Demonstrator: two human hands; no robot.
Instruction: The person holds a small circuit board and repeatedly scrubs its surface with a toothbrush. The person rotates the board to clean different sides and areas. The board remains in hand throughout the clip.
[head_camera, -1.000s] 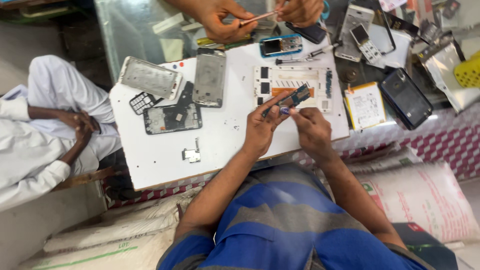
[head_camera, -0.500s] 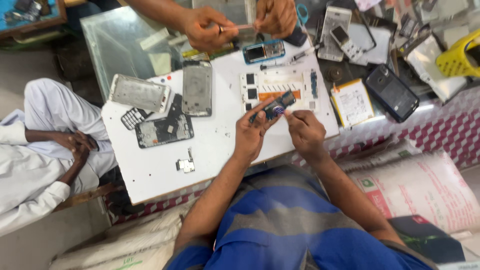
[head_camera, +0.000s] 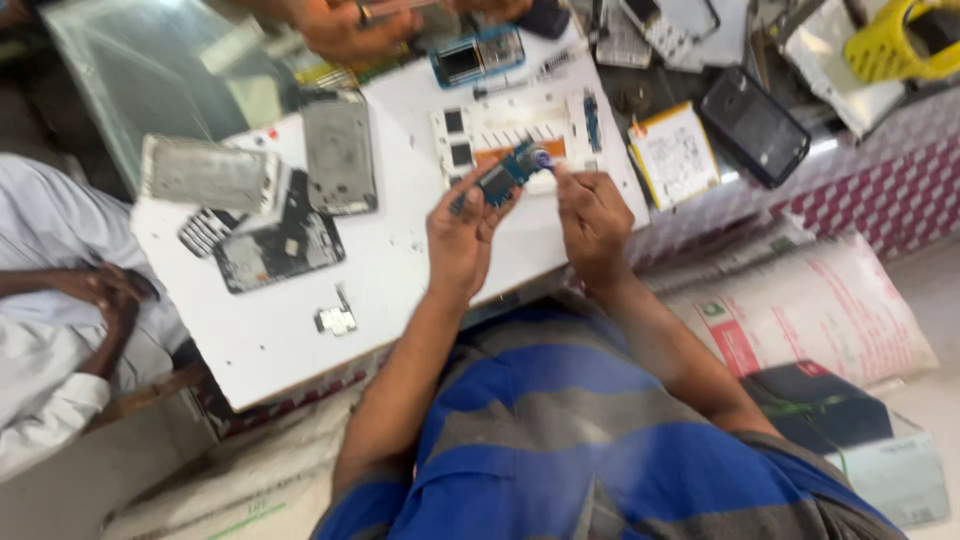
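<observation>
Seen from our head camera, we hold a small blue circuit board (head_camera: 507, 178) up over the white work board (head_camera: 260, 330), our left hand (head_camera: 462, 232) pinching its lower end with fingers clamped on it, while our right hand (head_camera: 592, 215) meets its upper end, thumb and forefinger closed together at the board's round tip; whether they grip a tool there is too blurred for us to tell. The circuit board hangs tilted just above a white phone frame (head_camera: 520, 135) with an orange strip. To our left on the work board lie a grey phone back (head_camera: 338, 152), a silver phone shell (head_camera: 208, 174), a dark opened phone (head_camera: 280, 245) and a small metal part (head_camera: 335, 320). Beside our right hand rest a pale battery (head_camera: 674, 153) and a black phone (head_camera: 755, 125), with a yellow holder (head_camera: 900, 40) in the far corner. Across the table, another person's hand (head_camera: 345, 28) works near a blue-edged phone (head_camera: 478, 55). At the left edge, a seated person in white (head_camera: 60, 300) keeps clasped hands in the lap.
</observation>
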